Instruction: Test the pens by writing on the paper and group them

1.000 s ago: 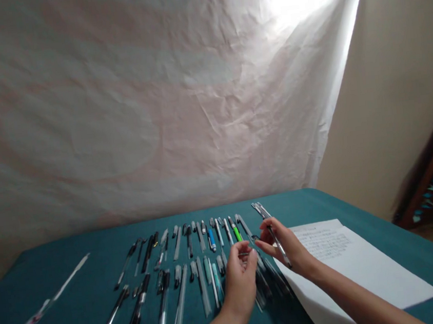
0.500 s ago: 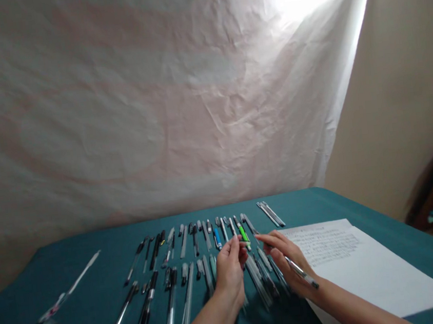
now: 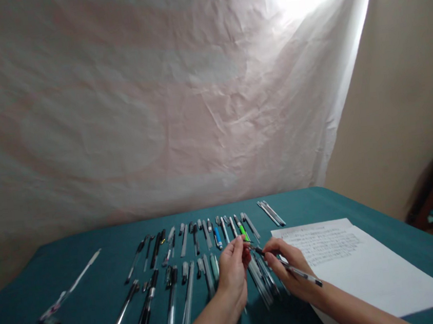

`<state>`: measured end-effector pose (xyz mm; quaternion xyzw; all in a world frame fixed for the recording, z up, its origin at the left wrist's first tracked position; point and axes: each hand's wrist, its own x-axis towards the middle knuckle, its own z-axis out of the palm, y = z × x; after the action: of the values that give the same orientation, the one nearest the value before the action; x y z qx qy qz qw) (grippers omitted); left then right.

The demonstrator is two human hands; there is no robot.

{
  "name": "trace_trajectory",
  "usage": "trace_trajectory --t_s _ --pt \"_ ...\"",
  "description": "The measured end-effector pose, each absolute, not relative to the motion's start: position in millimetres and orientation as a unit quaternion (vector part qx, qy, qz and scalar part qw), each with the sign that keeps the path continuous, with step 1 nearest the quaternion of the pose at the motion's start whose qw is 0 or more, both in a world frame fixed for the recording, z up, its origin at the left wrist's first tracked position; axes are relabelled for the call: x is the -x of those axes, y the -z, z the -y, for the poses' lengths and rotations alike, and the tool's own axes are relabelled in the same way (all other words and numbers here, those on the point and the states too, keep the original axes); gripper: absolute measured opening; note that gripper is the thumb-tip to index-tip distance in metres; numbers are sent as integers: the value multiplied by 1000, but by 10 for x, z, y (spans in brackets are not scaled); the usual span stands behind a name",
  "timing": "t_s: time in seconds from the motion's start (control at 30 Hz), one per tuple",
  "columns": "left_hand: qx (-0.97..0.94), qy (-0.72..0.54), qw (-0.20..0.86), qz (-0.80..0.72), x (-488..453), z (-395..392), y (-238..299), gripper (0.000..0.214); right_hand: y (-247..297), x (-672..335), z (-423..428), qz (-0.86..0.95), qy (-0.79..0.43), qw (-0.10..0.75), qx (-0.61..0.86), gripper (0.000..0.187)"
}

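Observation:
My right hand [image 3: 290, 270] grips a slim pen [image 3: 306, 276] with a clear barrel, its front end pointing left toward my other hand. My left hand [image 3: 233, 273] is closed in a pinch at the pen's tip, thumb and forefinger together around a small piece, perhaps a cap, too small to name. Both hands hover just above two rows of several pens [image 3: 183, 253] laid side by side on a teal tablecloth [image 3: 92, 304]; a green pen [image 3: 242, 229] and a blue one [image 3: 217, 237] lie in the far row.
A white sheet of paper [image 3: 367, 270] with handwriting lies to the right of my hands. Two pens [image 3: 271, 213] rest apart at the far right. A lone long pen [image 3: 69, 291] lies at the far left. A crumpled white cloth hangs behind the table.
My right hand has turned the pen from upright to lying across, tip toward my left hand. My left hand has risen slightly and pinched at that tip.

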<state>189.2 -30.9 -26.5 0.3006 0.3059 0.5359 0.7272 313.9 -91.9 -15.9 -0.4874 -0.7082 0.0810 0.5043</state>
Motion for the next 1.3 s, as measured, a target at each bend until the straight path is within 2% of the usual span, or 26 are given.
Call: trace_trajectory --t_s 0.33,0.97,1.17,1.3 --pt "-328 -516 726 -316 -1921 390 258 38 229 -3150 886 726 -74 507 459 6" --pt "-322 -523 722 -318 -1917 459 235 32 252 -3153 862 763 -25 497 412 12" --pt "-324 -521 725 -314 -1891 355 166 32 168 -3161 827 750 -87 494 431 11" --pt "-322 -562 689 -325 -1814 186 133 31 25 -3239 800 733 -133 479 464 16"
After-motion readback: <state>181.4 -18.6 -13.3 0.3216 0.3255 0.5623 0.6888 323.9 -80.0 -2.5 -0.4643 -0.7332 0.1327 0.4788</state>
